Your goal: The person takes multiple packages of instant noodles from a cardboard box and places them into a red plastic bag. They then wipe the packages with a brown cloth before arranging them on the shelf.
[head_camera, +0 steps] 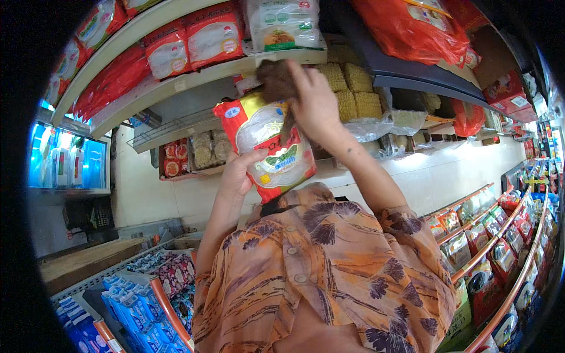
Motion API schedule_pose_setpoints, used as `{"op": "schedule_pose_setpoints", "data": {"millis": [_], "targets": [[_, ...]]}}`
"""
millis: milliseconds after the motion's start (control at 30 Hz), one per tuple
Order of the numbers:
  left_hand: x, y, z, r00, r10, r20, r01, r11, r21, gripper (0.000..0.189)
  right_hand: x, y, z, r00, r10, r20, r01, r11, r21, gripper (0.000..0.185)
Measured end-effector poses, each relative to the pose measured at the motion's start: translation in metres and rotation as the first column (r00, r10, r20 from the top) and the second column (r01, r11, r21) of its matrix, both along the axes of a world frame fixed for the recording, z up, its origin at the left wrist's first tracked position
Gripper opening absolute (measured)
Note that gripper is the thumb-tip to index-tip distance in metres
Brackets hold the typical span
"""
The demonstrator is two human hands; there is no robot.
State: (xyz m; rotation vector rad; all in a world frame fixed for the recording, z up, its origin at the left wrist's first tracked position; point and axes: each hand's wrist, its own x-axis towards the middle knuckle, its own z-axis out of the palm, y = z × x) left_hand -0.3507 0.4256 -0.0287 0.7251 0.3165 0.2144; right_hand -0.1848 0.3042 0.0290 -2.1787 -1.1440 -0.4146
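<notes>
My left hand (243,171) grips the lower left side of a red and yellow plastic packet of dried noodles (265,132), its thumb lying across the front. The packet is tilted, with pale noodles visible through its clear window. At its upper right, my right hand (315,103) holds a dark brown cloth (277,81) that looks blurred. Part of the cloth hangs down over the packet's printed front. The fingertips of my right hand are partly hidden by the cloth.
Ahead, a shelf (212,70) carries red noodle packets (214,37). Below it sit yellow blocks of dried noodles (353,90). A dark shelf edge (423,88) juts out at upper right. Racks of packaged goods (494,247) stand at my right, and blue packets (141,309) at lower left.
</notes>
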Motion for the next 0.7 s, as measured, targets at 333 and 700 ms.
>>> {"op": "schedule_pose_setpoints", "data": {"millis": [333, 700], "targets": [[0.001, 0.018, -0.01, 0.998, 0.029, 0.062, -0.017, 0.98, -0.197, 0.047, 0.01, -0.013, 0.005, 0.96, 0.18, -0.214, -0.086, 0.918, 0.387, 0.058], [0.006, 0.012, -0.002, 0.999, 0.002, 0.043, 0.001, 0.999, -0.051, 0.054, -0.007, -0.002, 0.017, 0.991, 0.022, 0.13, -0.03, 0.998, 0.06, 0.062]]}}
